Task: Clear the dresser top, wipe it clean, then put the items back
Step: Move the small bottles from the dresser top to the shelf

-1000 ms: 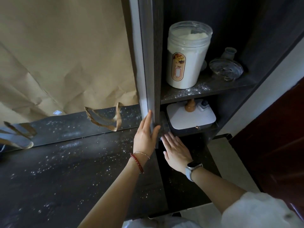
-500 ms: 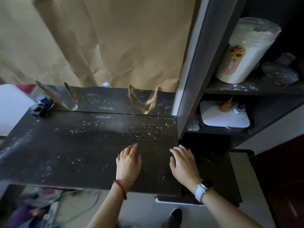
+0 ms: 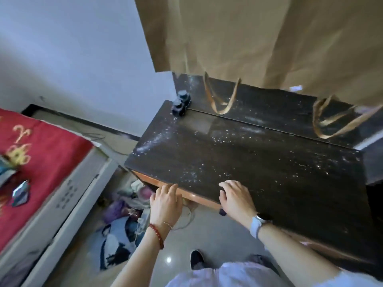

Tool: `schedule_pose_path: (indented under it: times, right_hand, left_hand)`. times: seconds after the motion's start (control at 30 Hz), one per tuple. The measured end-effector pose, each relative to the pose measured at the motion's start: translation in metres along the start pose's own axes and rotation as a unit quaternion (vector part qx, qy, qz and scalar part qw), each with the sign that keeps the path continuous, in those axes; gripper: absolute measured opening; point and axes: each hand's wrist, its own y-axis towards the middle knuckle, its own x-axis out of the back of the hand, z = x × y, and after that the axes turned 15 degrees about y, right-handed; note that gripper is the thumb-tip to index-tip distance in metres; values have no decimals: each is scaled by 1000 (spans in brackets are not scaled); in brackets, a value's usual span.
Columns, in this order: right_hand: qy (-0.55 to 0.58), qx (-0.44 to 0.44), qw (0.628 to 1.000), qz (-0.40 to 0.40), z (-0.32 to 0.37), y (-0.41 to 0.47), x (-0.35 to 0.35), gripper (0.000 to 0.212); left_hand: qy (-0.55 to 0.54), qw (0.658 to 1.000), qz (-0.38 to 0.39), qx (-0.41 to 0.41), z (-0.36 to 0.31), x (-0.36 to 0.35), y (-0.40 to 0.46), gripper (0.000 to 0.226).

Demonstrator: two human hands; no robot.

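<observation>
- The small dark jar [image 3: 178,107] stands at the far left corner of the powder-dusted dresser top [image 3: 259,162].
- Left hand [image 3: 165,200] and right hand [image 3: 236,196], both relaxed and holding nothing, sit at the near edge.
- The jar lies far-left of both; the left hand is nearer.

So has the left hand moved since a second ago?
Yes. The left hand left the cabinet's upright panel and now sits at the dresser top's front edge, left of the right hand.
</observation>
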Motion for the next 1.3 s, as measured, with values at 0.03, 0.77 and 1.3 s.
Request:
schedule_pose_path:
  times: [0.03, 0.77, 1.3]
  right_hand:
    - [3, 6, 1000, 12, 13, 8, -10, 25]
    - [-54, 8, 998, 24, 86, 356, -56, 63]
    - [113, 15, 993, -10, 78, 307, -62, 57]
  left_hand:
    - [1, 1000, 0, 10, 15, 0, 5, 37]
    - [99, 991, 93, -17, 69, -51, 178, 61]
    - [77, 992, 100, -26, 71, -50, 176, 59]
